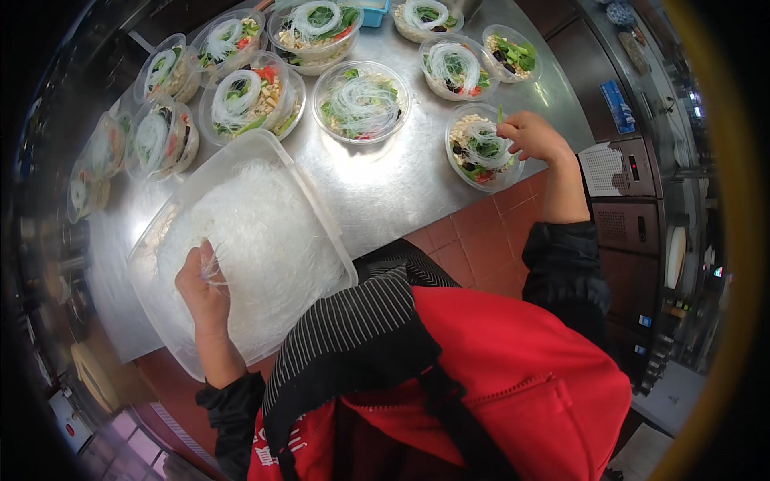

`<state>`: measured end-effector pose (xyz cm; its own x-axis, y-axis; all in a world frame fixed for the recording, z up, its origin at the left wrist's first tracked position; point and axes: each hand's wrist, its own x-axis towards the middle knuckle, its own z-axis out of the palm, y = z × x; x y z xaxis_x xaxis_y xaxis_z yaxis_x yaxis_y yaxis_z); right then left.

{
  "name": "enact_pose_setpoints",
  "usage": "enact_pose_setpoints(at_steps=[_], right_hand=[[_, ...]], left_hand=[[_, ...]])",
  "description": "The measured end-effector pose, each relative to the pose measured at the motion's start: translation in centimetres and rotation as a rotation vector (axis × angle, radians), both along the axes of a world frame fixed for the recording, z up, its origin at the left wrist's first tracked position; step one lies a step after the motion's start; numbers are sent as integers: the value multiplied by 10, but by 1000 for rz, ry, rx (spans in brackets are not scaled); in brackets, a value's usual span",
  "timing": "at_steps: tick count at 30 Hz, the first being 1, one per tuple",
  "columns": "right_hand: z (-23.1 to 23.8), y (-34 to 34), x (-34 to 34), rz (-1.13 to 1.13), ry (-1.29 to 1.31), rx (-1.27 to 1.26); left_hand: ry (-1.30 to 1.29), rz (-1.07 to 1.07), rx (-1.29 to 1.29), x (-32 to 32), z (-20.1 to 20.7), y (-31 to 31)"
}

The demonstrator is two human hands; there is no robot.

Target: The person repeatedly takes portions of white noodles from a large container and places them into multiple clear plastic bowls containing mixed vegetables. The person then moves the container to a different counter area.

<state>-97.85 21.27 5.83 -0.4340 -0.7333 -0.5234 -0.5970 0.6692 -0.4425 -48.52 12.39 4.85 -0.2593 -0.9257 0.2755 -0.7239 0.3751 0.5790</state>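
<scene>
A steel table has a blue tray at its far edge and red floor tiles showing past its near one, while to the right stand cabinets with a blue label and a vented panel bearing a red light.

So a shiny silver metal desk is holding all of this, and it's bouncing back some serious glare near the middle. A bunch of round clear plastic bowls are crowding its far left and spreading over to the right, with the nearest right-hand one sitting by the front edge. A big rectangular translucent plastic tub is hogging the front left, its near end jutting past the edge. A light-blue plastic container is sitting along the far side.
</scene>
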Motion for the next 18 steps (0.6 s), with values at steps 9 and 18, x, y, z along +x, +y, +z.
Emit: enact_pose_setpoints(at_steps=[9, 18], right_hand=[[-16, 2, 6, 64, 328, -309], [-74, -21, 41, 312, 667, -207]], left_hand=[[18, -1, 40, 1, 2, -1], [12, 13, 51, -1, 3, 2]])
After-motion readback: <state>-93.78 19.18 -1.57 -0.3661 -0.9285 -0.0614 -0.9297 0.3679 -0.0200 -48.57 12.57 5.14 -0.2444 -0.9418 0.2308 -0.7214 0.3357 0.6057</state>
